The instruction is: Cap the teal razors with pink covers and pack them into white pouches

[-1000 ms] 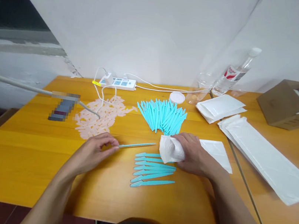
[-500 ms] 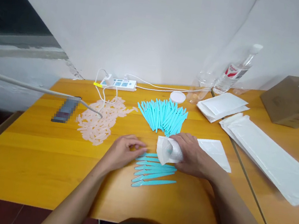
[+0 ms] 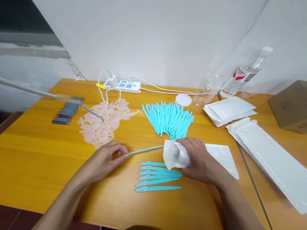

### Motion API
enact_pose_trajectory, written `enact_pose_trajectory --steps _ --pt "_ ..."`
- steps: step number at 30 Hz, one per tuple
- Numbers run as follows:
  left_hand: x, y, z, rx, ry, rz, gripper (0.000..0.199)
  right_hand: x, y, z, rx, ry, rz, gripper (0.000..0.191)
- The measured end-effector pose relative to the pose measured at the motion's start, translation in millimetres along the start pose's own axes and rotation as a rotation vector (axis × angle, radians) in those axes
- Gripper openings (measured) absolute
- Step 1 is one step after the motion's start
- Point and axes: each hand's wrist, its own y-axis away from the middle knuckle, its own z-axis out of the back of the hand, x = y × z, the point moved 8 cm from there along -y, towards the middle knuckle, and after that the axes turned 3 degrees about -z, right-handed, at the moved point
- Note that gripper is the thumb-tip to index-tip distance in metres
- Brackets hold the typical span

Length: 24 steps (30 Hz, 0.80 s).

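Observation:
Between the thumb and fingertips of my left hand [image 3: 104, 161], the end of one turquoise eyebrow razor [image 3: 146, 150] is pinched. Its far end reaches the mouth of a white padded envelope [image 3: 169, 157]; whether it is inside, I cannot tell. My right hand [image 3: 200, 158] is wrapped round this envelope, keeping its opening turned to the left. Something turquoise shows faintly within. Below lies a row of several turquoise razors [image 3: 158, 179], partly covered by the envelope. A fanned pile of more razors [image 3: 168, 119] lies beyond my hands.
Small pale pink pieces [image 3: 103, 123] are spread at the left, near a blurred-out dark object [image 3: 68, 112] and a power strip [image 3: 126, 85]. Flat white envelopes [image 3: 276, 160] lie at the right. A water bottle [image 3: 241, 76], clear cup [image 3: 206, 90] and cardboard box [image 3: 301, 106] stand behind.
My left hand has moved left and a little down, drawing the top razor of the row away at a slant. My right hand and the envelope have hardly moved.

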Motion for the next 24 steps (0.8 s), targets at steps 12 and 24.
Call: enact_pose_trajectory --steps 12,24 --pt "-130.9 -57.7 -35.7 -0.096 -0.207 -0.391 0.02 13.5 -0.9 3.9 -0.086 -0.115 0.108 0.063" --pt "-20.4 -16.1 -54.1 0.079 -0.053 -0.106 0.016 -3.8 19.1 60.8 -0.393 -0.324 0.007 0.087"
